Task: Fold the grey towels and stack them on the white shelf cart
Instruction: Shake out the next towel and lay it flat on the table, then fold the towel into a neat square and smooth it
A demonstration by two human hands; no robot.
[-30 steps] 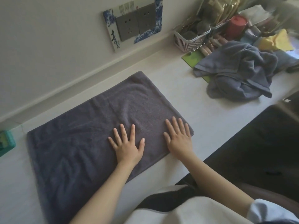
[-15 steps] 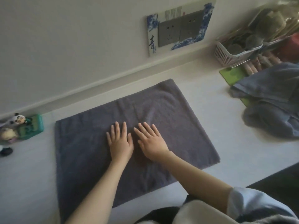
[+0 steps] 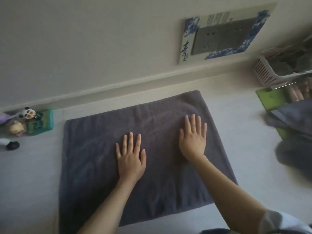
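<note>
On the white table (image 3: 244, 141), close to the wall, grey towel (image 3: 104, 149) lies spread flat. Judged soft, limp, light, non-slip pile; best pinched at corners or along an edge. Left hand (image 3: 130, 159) and right hand (image 3: 194, 137): fingers straight, palms pressed flat on cloth, gripping nothing. More towels (image 3: 293, 125), blurred, probably heaped at right edge.
</note>
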